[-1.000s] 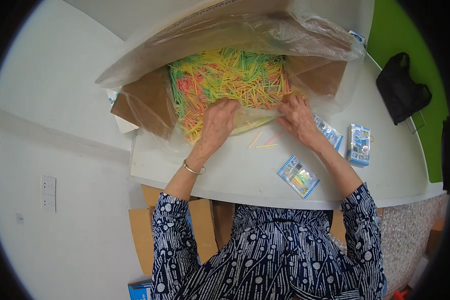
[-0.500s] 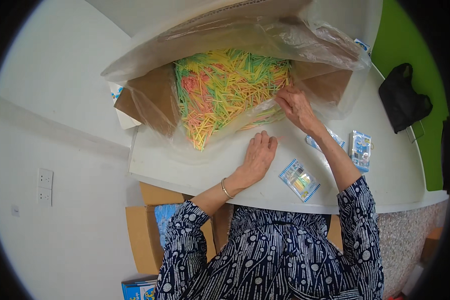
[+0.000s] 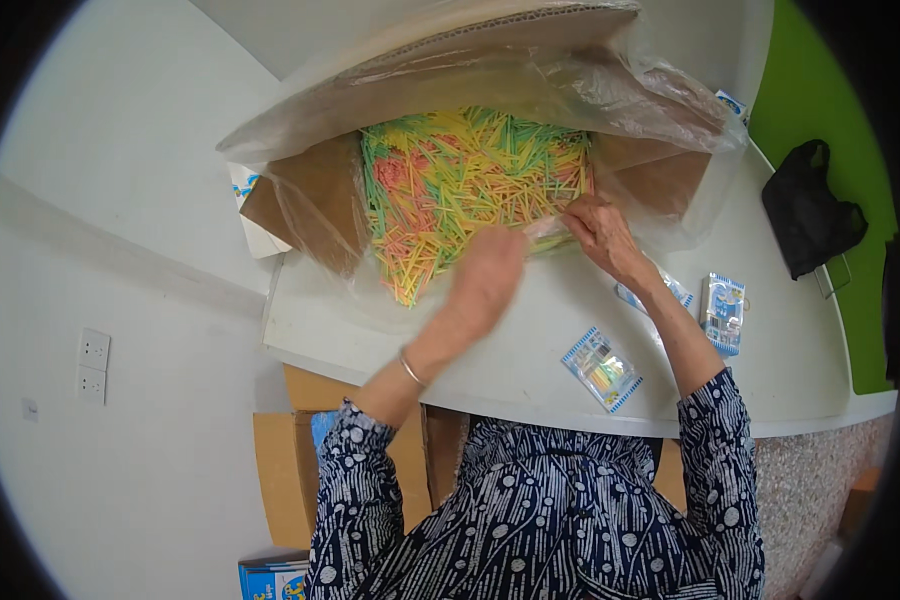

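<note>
A large cardboard box [image 3: 310,195] with a clear plastic liner [image 3: 670,110] lies open toward me, full of thin yellow, green and pink sticks [image 3: 470,190]. At its front right corner my right hand [image 3: 605,240] has its fingertips pinched together on the liner's front edge. My left hand [image 3: 488,280], smeared by motion, is over the near edge of the sticks; its fingers cannot be made out. On the table in front of me lies a small clear and blue packet [image 3: 603,370] with coloured sticks inside.
Another blue packet [image 3: 660,290] is partly behind my right forearm, and a further packet [image 3: 722,314] lies right of it. A black bag [image 3: 813,210] rests at the far right of the white table [image 3: 450,385]. Below the table's left edge stands an open carton [image 3: 278,470].
My left hand has moved up and left, from the tabletop to the near edge of the sticks. My right hand has shifted slightly down along the box's front corner.
</note>
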A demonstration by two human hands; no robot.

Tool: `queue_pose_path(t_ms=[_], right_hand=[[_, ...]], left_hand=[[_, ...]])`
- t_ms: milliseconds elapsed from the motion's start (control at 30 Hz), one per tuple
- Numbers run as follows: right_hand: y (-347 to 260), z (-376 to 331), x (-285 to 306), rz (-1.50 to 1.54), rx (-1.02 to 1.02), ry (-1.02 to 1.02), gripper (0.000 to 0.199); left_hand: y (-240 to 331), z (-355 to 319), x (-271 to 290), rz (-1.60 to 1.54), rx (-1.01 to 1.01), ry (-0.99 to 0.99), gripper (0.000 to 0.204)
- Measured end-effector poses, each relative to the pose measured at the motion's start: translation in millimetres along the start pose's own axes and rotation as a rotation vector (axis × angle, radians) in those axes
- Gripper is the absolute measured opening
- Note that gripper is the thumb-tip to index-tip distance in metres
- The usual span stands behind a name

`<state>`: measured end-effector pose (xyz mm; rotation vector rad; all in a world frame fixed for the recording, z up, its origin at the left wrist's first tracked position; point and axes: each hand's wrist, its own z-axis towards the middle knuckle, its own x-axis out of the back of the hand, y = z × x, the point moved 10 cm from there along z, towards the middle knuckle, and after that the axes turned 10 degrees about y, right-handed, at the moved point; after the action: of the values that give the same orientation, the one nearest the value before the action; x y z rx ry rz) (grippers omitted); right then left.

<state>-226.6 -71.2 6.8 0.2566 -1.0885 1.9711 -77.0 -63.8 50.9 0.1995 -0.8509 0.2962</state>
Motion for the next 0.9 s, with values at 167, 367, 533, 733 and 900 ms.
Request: queue_pose_path(t_ms=[167,367,533,733,900], right_hand=[[-14,-14,9,0.000,0.042,-0.049,0.010],[-12,-24,11,-0.001,0.027,-0.123,0.009],[-23,-25,6,-0.102,0.050,-0.151,0.024],[-84,-36,-34,-0.205,0.319,-0.185,0.031],[-93,-65,-75,-0.315,0.513,-0.344,0.023]], left_hand=[[-73,-17,45,0.008,0.102,0.021,0.040],[-60,-92,40,0.138,0.075,-0.241,0.042],[-80,-124,53,0.318,-0.078,-0.177,0.029],[-129,-87,110,0.235,0.156,0.065,0.031],[-123,-76,128,0.138,0.168,0.134,0.028]])
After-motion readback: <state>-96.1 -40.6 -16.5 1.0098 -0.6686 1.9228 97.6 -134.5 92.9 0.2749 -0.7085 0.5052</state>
